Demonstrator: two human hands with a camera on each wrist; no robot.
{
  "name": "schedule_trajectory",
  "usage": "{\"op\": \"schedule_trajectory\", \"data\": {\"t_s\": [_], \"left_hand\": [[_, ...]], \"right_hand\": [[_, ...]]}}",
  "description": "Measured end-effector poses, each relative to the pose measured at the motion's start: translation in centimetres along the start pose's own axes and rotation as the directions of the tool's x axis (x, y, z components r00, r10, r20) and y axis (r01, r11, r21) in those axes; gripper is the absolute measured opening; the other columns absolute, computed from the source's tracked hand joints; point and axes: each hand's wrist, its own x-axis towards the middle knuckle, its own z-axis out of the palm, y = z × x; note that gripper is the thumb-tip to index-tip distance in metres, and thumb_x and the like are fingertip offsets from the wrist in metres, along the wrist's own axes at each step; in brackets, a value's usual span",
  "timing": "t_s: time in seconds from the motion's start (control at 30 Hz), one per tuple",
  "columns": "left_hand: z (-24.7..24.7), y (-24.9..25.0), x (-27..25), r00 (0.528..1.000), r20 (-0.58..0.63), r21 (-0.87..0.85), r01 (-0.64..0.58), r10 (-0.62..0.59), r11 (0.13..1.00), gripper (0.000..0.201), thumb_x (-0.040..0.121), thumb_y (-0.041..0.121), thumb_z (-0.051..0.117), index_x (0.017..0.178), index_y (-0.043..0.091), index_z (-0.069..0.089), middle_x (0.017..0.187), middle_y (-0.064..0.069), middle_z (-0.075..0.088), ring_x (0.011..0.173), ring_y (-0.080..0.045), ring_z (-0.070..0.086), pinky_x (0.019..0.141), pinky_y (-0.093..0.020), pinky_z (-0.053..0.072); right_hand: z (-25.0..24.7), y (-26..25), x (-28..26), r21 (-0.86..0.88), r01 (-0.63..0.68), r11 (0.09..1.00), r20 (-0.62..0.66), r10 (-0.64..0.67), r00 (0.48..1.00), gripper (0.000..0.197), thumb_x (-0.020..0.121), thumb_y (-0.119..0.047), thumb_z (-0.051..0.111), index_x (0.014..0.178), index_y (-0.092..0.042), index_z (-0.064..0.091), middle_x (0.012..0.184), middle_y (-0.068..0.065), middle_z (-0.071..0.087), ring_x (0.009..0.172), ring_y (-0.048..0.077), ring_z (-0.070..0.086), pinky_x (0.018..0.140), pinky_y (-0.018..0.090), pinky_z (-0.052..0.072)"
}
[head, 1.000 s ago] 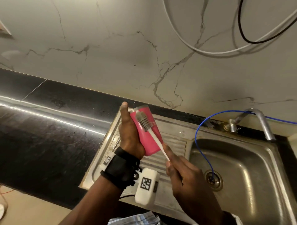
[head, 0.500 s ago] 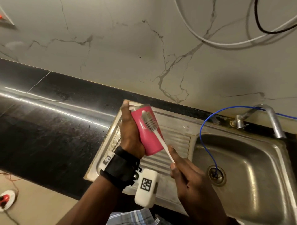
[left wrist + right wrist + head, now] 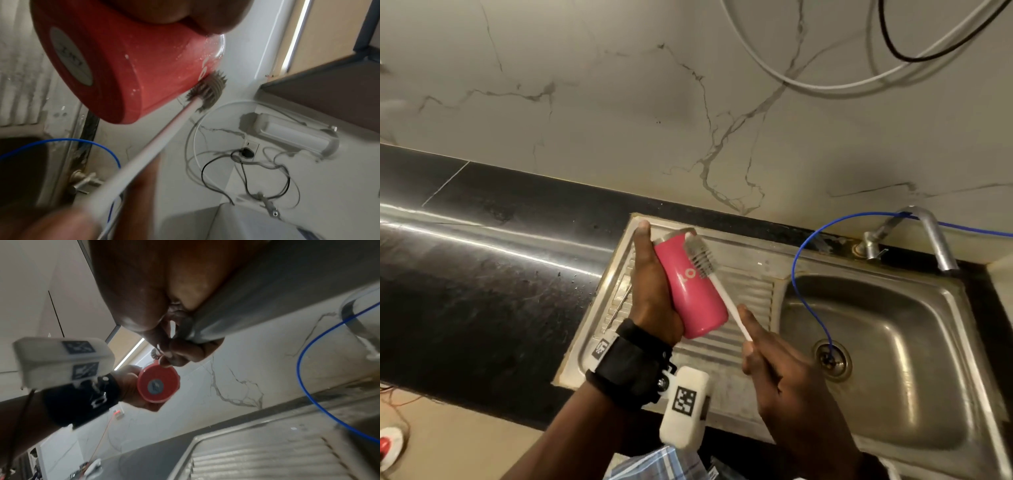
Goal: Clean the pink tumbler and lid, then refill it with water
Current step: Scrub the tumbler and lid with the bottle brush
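So my left hand (image 3: 654,294) is wrapped around the pink tumbler (image 3: 690,287), right hand (image 3: 787,383) gripping the brush (image 3: 700,257) against its side. I'd rotate the tumbler, short firm strokes.

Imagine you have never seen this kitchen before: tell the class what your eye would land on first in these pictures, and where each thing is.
The pink tumbler stands out first, gripped in the left hand above the steel draining board. Against its side lies the grey head of a white-handled brush, held by the right hand. To the right, a blue tube loops down into the sink drain.
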Motion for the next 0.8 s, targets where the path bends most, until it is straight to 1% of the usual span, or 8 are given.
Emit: {"op": "schedule_trajectory", "data": {"t_s": [0.13, 0.2, 0.3, 0.37, 0.47, 0.6, 0.73, 0.8], "left_hand": [[-0.1, 1.4, 0.0, 0.998, -0.043, -0.023, 0.055, -0.056, 0.998, 0.083, 0.082, 0.093, 0.049, 0.108, 0.016, 0.062, 0.083, -0.006, 0.064, 0.071, -0.025, 0.067, 0.093, -0.058, 0.057], [0.2, 0.5, -0.5, 0.998, -0.033, 0.010, 0.047, -0.047, 0.999, 0.087, 0.083, 0.093, 0.048, 0.116, 0.014, 0.066, 0.091, -0.011, 0.067, 0.075, -0.026, 0.069, 0.088, -0.056, 0.060], [1.3, -1.1, -1.5, 0.998, 0.033, 0.013, 0.052, -0.053, 0.999, 0.089, 0.087, 0.089, 0.045, 0.122, 0.011, 0.069, 0.093, -0.012, 0.070, 0.076, -0.026, 0.070, 0.075, -0.044, 0.063], [1.5, -0.9, -1.5, 0.997, 0.055, -0.006, 0.051, -0.050, 0.999, 0.087, 0.088, 0.088, 0.046, 0.119, 0.011, 0.070, 0.089, -0.010, 0.070, 0.076, -0.025, 0.070, 0.078, -0.044, 0.060], [0.9, 1.1, -0.3, 1.000, -0.012, -0.037, 0.008, -0.009, 0.999, 0.093, 0.086, 0.090, 0.049, 0.129, 0.009, 0.067, 0.090, -0.009, 0.069, 0.078, -0.026, 0.070, 0.080, -0.047, 0.062], [0.5, 3.0, 0.1, 1.000, -0.026, -0.075, -0.009, 0.007, 0.997, 0.083, 0.087, 0.089, 0.047, 0.116, 0.013, 0.060, 0.080, -0.004, 0.062, 0.072, -0.021, 0.065, 0.077, -0.043, 0.061], [0.9, 2.1, 0.1, 0.999, -0.043, -0.054, 0.017, -0.019, 0.998, 0.100, 0.083, 0.092, 0.052, 0.134, 0.007, 0.063, 0.092, -0.009, 0.066, 0.081, -0.025, 0.069, 0.082, -0.049, 0.062], [0.9, 2.5, 0.4, 0.999, -0.038, -0.074, -0.002, -0.001, 0.997, 0.095, 0.086, 0.090, 0.048, 0.132, 0.008, 0.065, 0.087, -0.007, 0.067, 0.077, -0.023, 0.070, 0.079, -0.045, 0.062]], "right_hand": [[-0.3, 0.4, -2.0, 0.008, -0.025, 1.000, -0.007, 0.025, 1.000, 0.061, 0.100, -0.024, 0.056, 0.154, -0.046, 0.040, 0.093, -0.015, 0.061, 0.076, -0.001, 0.063, 0.071, 0.003, 0.044], [-0.4, 0.1, -1.4, -0.003, -0.031, 1.000, -0.016, 0.031, 0.999, 0.063, 0.099, -0.015, 0.057, 0.154, -0.043, 0.043, 0.094, -0.016, 0.062, 0.077, 0.000, 0.064, 0.072, 0.003, 0.043], [-0.1, -0.6, 0.4, -0.011, 0.002, 1.000, -0.032, -0.002, 0.999, 0.061, 0.101, -0.009, 0.056, 0.155, -0.036, 0.046, 0.090, -0.012, 0.061, 0.079, 0.005, 0.063, 0.073, 0.010, 0.046], [-0.1, -0.9, 1.2, -0.014, 0.002, 1.000, -0.026, -0.002, 1.000, 0.059, 0.104, -0.011, 0.055, 0.156, -0.037, 0.044, 0.091, -0.009, 0.062, 0.080, 0.008, 0.063, 0.072, 0.017, 0.048], [0.1, -0.9, 0.1, -0.040, 0.059, 0.997, 0.005, -0.058, 0.998, 0.060, 0.103, -0.011, 0.056, 0.156, -0.037, 0.043, 0.087, -0.012, 0.057, 0.074, 0.004, 0.058, 0.069, 0.015, 0.046], [0.2, -1.0, -1.1, -0.076, 0.050, 0.996, 0.024, -0.049, 0.999, 0.061, 0.102, -0.023, 0.055, 0.156, -0.045, 0.038, 0.086, -0.011, 0.055, 0.070, 0.004, 0.056, 0.065, 0.024, 0.049], [0.9, -1.7, 0.8, -0.134, 0.039, 0.990, 0.034, -0.035, 0.999, 0.059, 0.105, -0.027, 0.047, 0.158, -0.046, 0.032, 0.089, -0.007, 0.055, 0.072, 0.011, 0.058, 0.065, 0.028, 0.048], [0.7, -1.4, 0.9, -0.141, 0.035, 0.989, 0.043, -0.030, 0.999, 0.059, 0.105, -0.026, 0.046, 0.159, -0.045, 0.032, 0.090, -0.009, 0.055, 0.073, 0.011, 0.059, 0.065, 0.030, 0.050]]}}
